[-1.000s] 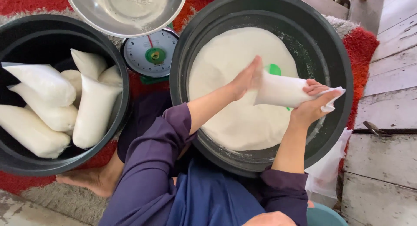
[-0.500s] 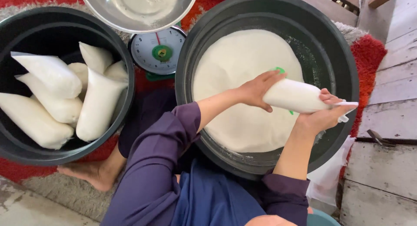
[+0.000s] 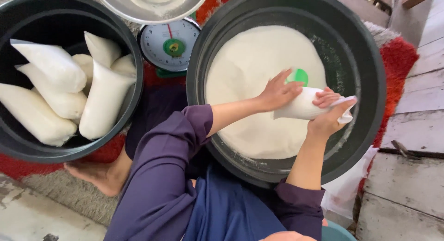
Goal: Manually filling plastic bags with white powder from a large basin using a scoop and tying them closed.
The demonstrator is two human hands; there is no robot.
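Observation:
A clear plastic bag (image 3: 300, 106) filled with white powder lies across both my hands above a large black tub (image 3: 370, 60). My left hand (image 3: 277, 90) presses on the bag's left end. My right hand (image 3: 329, 115) grips its right end, where the open mouth is bunched. White powder (image 3: 249, 65) fills the tub's bottom. A green scoop (image 3: 298, 75) pokes out of the powder just behind my left hand, mostly hidden.
A second black tub (image 3: 125, 42) at the left holds several filled white bags (image 3: 104, 100). A dial kitchen scale (image 3: 169, 43) with a metal bowl (image 3: 138, 9) stands between the tubs. Red carpet (image 3: 402, 56) lies underneath; grey wooden planks (image 3: 416, 125) run along the right. A bare foot (image 3: 99, 174) rests below the left tub.
The bag has dropped lower and nearer to me over the tub, and both hands have moved closer together along it. More of the green scoop shows.

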